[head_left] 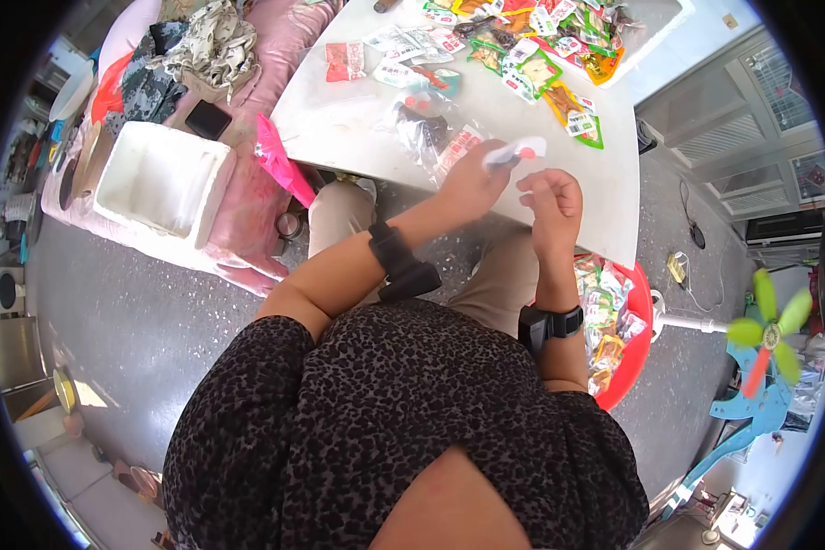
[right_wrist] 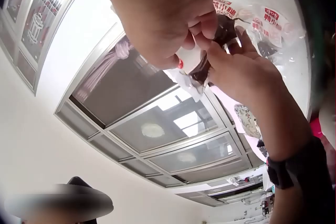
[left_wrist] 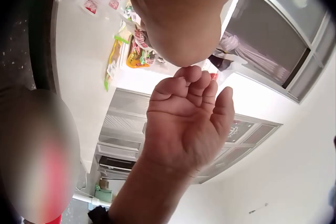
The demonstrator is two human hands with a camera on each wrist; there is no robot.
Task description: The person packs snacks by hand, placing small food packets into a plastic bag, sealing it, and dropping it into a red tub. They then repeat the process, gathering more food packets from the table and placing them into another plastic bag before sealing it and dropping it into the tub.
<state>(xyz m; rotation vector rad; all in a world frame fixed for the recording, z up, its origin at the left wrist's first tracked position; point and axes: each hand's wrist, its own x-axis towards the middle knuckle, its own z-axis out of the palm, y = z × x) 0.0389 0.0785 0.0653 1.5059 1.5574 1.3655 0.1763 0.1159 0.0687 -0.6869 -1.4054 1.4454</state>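
My left hand (head_left: 475, 183) grips a white snack packet (head_left: 528, 147) with a red mark, above the near edge of the table. In the right wrist view dark brown contents (right_wrist: 200, 70) show beside the packet's white part, and the left hand (right_wrist: 244, 74) is around it. My right hand (head_left: 556, 209) is just below and to the right of the packet, fingers curled, thumb and forefinger together. The left wrist view shows the palm side of the right hand (left_wrist: 184, 124). I cannot tell whether its fingertips pinch anything.
Clear bags with red print (head_left: 458, 147) lie beside the left hand on the white table (head_left: 339, 119). Colourful snack packets (head_left: 559, 73) are heaped at the back right. A red basin (head_left: 644, 321) of packets stands beside the right arm. A white foam box (head_left: 160, 179) sits on a pink-covered bed at left.
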